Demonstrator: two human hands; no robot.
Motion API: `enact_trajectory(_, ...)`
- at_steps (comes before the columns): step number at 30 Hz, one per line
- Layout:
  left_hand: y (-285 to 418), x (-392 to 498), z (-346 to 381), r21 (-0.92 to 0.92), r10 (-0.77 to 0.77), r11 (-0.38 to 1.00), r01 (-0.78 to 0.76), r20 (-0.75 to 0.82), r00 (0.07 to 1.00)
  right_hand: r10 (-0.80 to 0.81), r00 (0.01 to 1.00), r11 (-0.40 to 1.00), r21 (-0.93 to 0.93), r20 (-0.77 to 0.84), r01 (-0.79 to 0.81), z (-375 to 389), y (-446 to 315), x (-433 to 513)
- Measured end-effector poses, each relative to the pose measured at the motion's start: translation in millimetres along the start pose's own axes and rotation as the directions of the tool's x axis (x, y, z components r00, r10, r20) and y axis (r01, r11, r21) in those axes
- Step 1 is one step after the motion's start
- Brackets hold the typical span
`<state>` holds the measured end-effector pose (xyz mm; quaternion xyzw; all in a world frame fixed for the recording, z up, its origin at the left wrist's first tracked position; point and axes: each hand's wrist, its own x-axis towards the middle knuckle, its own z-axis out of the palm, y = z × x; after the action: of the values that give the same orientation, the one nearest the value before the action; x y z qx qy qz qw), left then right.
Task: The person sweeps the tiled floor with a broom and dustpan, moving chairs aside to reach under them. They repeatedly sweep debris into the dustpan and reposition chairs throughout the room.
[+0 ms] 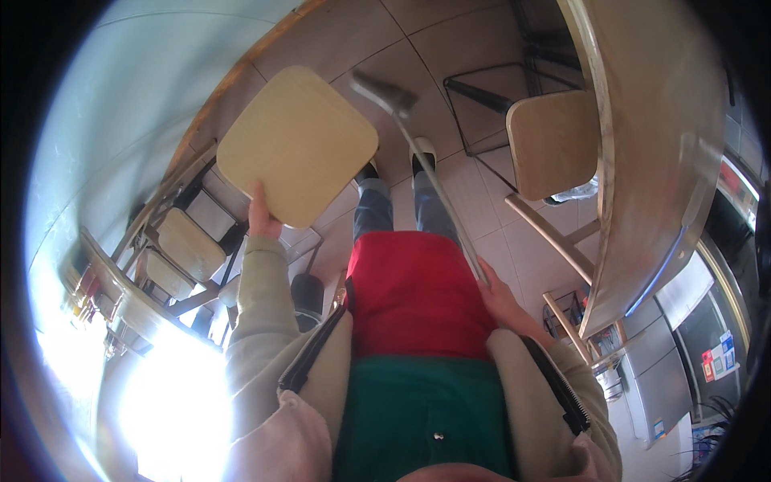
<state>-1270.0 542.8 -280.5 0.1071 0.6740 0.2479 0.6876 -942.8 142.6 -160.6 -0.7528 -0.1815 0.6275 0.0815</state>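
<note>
My left hand (264, 212) grips the near edge of a square wooden stool seat (298, 144), thumb on top and fingers hidden beneath. What is under the seat cannot be seen. Around the long handle of a broom (443, 193) my right hand (499, 293) is closed, beside the red apron (415, 295). The handle slants away past my legs to the blurred broom head (385, 95), over the tiled floor (415, 54) beyond my shoes.
At the right a wooden table (650, 150) stands over a stool (553, 144) with a dark metal frame. Several more stools (191, 244) are on the left by another table (144, 307). A dark bin (308, 294) sits on the floor near my left arm. A pale wall (138, 78) borders the floor.
</note>
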Motion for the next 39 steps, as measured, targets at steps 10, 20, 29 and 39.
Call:
enact_trajectory(10, -27, 33, 179, 0.112, 0.098, 0.985, -0.129, 0.248, 0.964, 0.251, 0.968, 0.899, 0.371, -0.003, -0.232, 31, 110, -118)
enact_trajectory(20, -38, 84, 348, 0.121, 0.091, 0.975, -0.189, 0.558, 0.825, 0.408, 0.913, 0.766, 0.538, 0.016, -0.352, 66, 109, -110)
enact_trajectory(29, -49, 75, 368, 0.373, 0.323, 0.824, -0.426, 0.308, 0.895, 0.435, 0.9, 0.687, 0.631, 0.041, -0.36, 89, 114, -119)
enact_trajectory(39, -19, 148, 233, 0.547, 0.378, 0.725, -0.418, 0.19, 0.906, 0.449, 0.893, 0.615, 0.71, 0.041, -0.342, 118, 126, -136)
